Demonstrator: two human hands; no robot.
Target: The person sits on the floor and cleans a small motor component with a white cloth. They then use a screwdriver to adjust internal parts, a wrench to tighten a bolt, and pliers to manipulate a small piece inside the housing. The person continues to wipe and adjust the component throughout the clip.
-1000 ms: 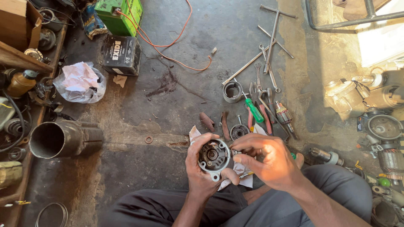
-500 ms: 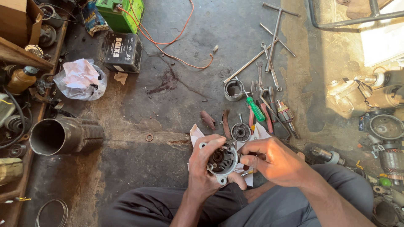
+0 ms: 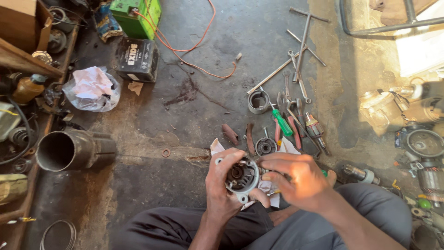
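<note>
Cradling round housing, gear inside.

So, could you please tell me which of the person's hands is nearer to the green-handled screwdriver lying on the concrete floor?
The right hand: it lies just below the green-handled screwdriver. The left hand is farther off, down and to the left, gripping the round grey metal housing.

Grey round housing (dark inside); green-handled screwdriver; orange wire; black battery.

Scattered tools crowd ahead; bare floor forward-left.
</note>
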